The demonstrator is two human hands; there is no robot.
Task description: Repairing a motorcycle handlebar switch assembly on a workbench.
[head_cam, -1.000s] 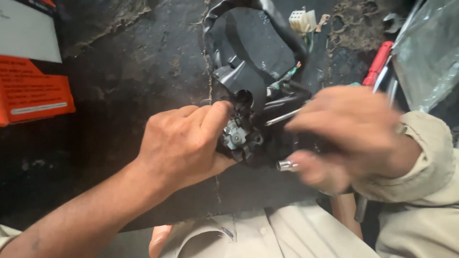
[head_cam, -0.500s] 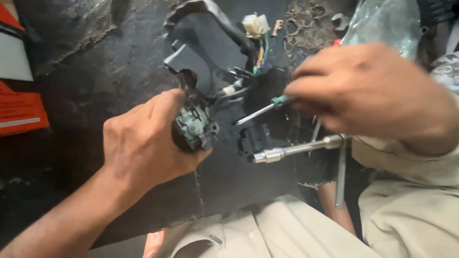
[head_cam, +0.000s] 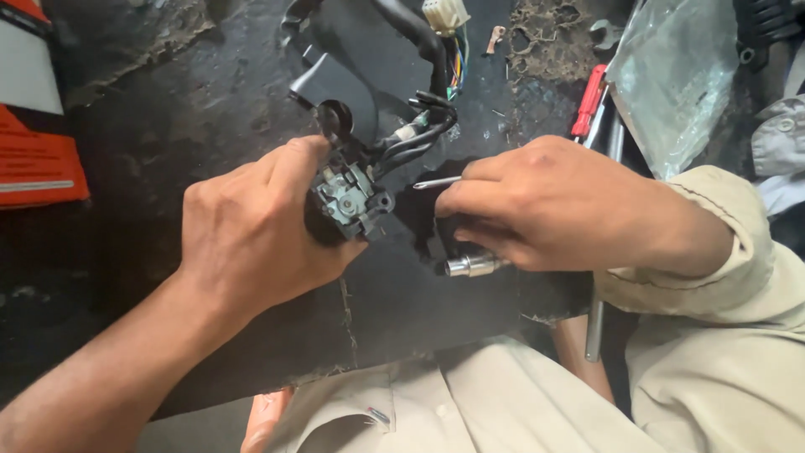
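My left hand grips a small grey metal switch assembly with black wires running up to a white connector. My right hand is closed around a thin screwdriver, whose tip points left toward the assembly with a small gap between them. A silver socket tool pokes out under the same hand. A black plastic housing lies just behind the assembly on the dark floor.
An orange and white box sits at the left edge. A red-handled tool, a clear plastic bag and a metal rod lie at the right. My beige trousers fill the bottom.
The view has shifted, and my left hand has turned the assembly so its metal face shows. The screwdriver tip has drawn back slightly to the right of it.
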